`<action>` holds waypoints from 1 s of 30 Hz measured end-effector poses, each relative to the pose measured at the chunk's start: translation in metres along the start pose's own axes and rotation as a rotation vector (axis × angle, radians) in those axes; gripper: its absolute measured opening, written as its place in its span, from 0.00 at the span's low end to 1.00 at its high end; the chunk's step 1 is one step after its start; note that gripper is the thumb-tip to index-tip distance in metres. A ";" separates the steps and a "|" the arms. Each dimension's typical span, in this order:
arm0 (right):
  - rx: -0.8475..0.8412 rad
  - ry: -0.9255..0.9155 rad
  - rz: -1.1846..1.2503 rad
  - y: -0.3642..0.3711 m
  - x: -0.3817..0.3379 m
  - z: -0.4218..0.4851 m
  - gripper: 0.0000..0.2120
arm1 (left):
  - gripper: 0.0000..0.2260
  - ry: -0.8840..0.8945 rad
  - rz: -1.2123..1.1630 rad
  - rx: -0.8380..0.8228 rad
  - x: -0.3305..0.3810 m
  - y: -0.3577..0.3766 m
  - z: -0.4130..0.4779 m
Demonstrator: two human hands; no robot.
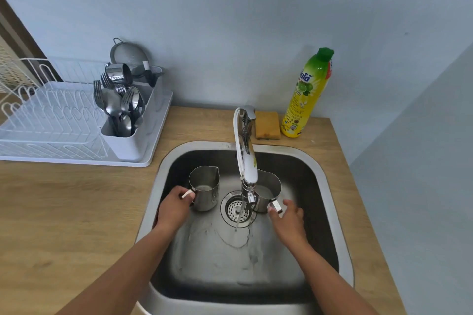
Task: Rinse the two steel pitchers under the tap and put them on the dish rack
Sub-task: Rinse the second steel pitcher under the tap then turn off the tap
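Both pitchers stand upright in the sink (332,212), the left hand (174,208) gripping the left pitcher (204,188) by its handle, the right hand (288,222) pinching the right pitcher (268,190) handle.

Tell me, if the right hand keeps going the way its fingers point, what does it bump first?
The right hand points up and left at the right pitcher; its fingertips are already at the handle, so probably that pitcher, then the tap.

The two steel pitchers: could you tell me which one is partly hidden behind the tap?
The right pitcher, by the right hand; the left pitcher shows fully.
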State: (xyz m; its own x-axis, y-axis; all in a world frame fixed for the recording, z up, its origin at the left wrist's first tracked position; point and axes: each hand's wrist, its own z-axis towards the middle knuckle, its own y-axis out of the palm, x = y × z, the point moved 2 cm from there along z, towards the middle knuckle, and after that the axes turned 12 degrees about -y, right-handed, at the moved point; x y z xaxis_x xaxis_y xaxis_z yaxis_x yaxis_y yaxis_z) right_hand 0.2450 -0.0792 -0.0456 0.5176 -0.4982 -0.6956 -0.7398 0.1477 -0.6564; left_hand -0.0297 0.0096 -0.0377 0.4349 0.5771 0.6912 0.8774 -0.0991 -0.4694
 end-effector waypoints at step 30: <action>-0.097 -0.150 0.365 -0.015 -0.020 -0.039 0.13 | 0.32 0.163 0.030 -0.315 -0.005 0.042 -0.066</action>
State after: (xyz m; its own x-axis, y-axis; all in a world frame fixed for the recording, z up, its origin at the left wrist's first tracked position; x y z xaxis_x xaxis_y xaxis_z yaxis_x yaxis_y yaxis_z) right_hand 0.2291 -0.1046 -0.0112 0.2656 -0.2964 -0.9174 -0.9198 0.2071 -0.3333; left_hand 0.0184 -0.0508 -0.0244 0.4658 0.4361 0.7700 0.8720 -0.3741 -0.3156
